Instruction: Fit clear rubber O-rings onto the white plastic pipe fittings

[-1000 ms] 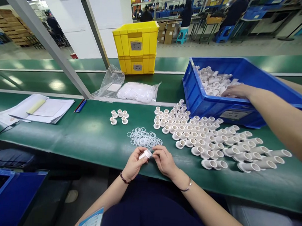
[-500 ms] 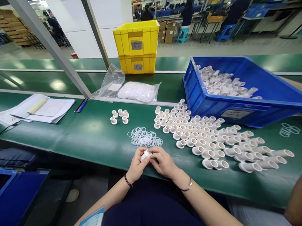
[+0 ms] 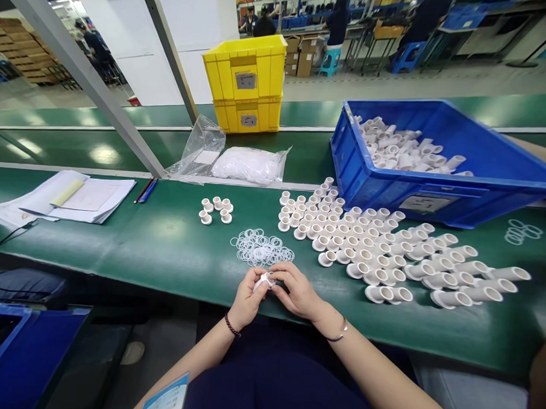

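Head view: fitting [image 3: 264, 281] angled up-right

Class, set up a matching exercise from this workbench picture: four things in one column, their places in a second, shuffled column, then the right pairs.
Things:
1. small white fitting
2. clear rings
3. yellow crates
4. papers

Places:
A. far belt, stacked
B. loose pile just beyond the hands
C. left on the table
D. between left hand and right hand

Pairs: 1-D, 2-B, 3-A, 4-C

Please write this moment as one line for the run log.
left hand: holds white fitting | right hand: on same fitting | near: clear rings, rows of fittings | behind: blue bin
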